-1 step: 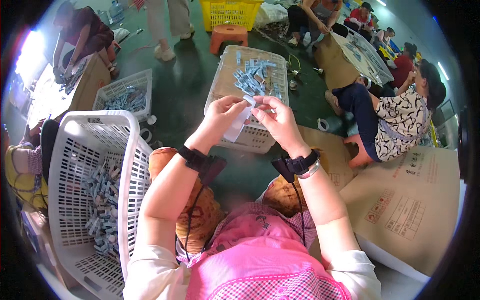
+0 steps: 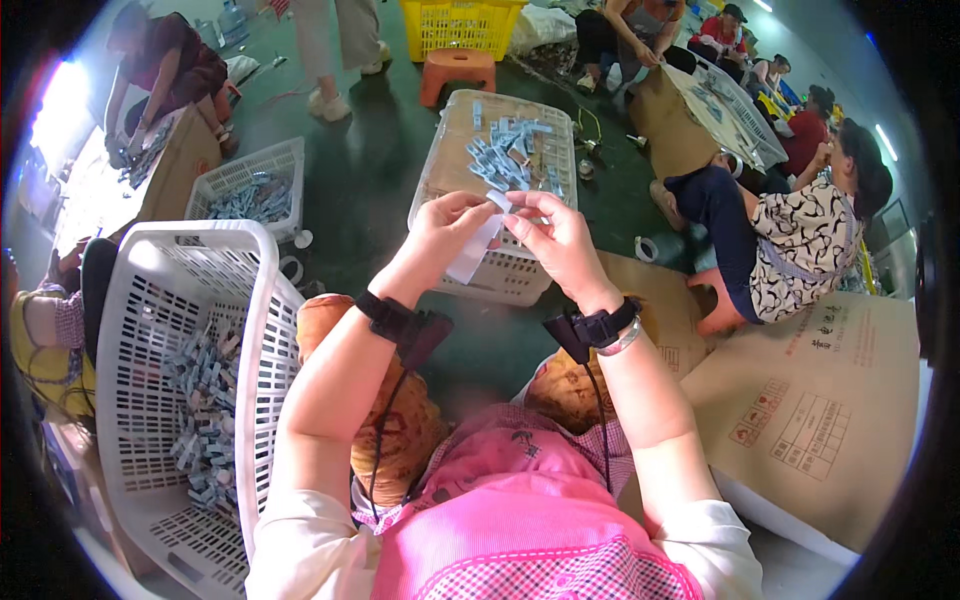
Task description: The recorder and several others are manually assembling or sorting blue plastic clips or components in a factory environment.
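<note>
In front of me, over the near end of a white crate topped with cardboard (image 2: pixel 450 150), both hands meet at fingertip height. My left hand (image 2: pixel 445 235) is closed, its thumb and fingers pinching a white, paper-like strip (image 2: pixel 473 258) that hangs down between the hands. From the other side my right hand (image 2: pixel 555 240) pinches at a small pale piece (image 2: pixel 499 201) at the strip's upper end; whether it is part of the strip I cannot tell. Just beyond my fingertips, several small light-blue flat pieces (image 2: pixel 510 150) lie in a loose pile on the cardboard.
At my left stands a large white slatted basket (image 2: pixel 262 300) holding many small grey-blue pieces. A smaller white basket (image 2: pixel 296 180) is beyond it. Large cardboard (image 2: pixel 740 350) lies at my right, near a seated person (image 2: pixel 800 240). An orange stool (image 2: pixel 458 72) and yellow crate (image 2: pixel 460 25) stand ahead.
</note>
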Available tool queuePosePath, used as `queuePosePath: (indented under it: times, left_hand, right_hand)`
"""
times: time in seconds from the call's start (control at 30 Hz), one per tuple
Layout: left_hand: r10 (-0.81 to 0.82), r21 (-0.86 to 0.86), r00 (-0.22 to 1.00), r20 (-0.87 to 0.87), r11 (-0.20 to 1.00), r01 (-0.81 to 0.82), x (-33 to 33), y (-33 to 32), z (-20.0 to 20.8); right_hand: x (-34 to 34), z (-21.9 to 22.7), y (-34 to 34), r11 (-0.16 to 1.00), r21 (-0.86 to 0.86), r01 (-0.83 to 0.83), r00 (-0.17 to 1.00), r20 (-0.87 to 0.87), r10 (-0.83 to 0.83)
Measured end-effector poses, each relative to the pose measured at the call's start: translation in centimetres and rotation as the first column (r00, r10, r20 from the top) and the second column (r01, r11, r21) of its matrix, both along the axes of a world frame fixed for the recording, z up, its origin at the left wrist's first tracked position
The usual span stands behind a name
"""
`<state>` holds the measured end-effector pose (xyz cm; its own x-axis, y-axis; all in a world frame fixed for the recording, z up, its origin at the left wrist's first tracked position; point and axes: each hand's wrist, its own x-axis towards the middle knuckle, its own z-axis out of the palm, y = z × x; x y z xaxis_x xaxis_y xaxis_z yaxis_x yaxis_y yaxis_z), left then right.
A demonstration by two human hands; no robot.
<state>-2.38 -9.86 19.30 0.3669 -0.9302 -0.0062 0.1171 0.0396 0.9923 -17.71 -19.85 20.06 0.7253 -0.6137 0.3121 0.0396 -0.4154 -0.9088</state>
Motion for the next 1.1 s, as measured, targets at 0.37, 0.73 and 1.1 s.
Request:
queuePosePath:
  times: [0.37, 0.73, 1.1]
  left_hand:
    - [-0.042, -0.005, 0.997, 0.057, 0.999, 0.042, -0.5, 0.2, 1.0]
    - [-0.150, 0.039, 0.988, -0.022, 0.988, 0.151, 0.3, 0.0, -0.1]
    - [-0.173, 0.067, 0.962, -0.210, 0.979, 0.191, 0.3, 0.2, 1.0]
  right_hand:
    - [0.6, 0.2, -0.8, 0.999, 0.040, -0.020, 0.999, 0.047, 0.018]
    - [0.2, 0.7, -0.3, 0.616, -0.772, 0.157, 0.987, 0.095, -0.132]
    - [-0.6, 1.4, -0.9, 0.290, -0.954, 0.073, 0.996, 0.056, -0.066]
